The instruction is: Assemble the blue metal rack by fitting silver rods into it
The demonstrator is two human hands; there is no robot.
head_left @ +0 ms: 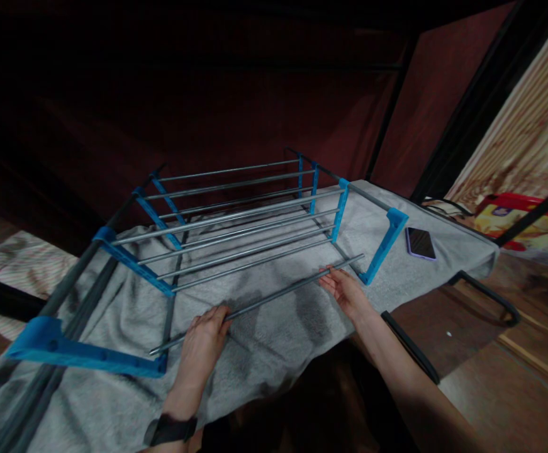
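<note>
A thin grey metal rod runs slantwise in front of me, held in both hands. Near its left end, my left hand is closed over it. Toward the right end, my right hand pinches it from below between thumb and fingers. Behind it stands a rack frame with blue plastic brackets and several metal rods between them. The rod's left tip lies by the foot of the front left blue bracket; its right tip is close to the front right bracket.
The frame rests on a grey cloth over a low surface. A phone lies on the cloth at right. Loose dark rods lie at the left. Two dark U-shaped tubes are at the lower right, with a colourful box beyond.
</note>
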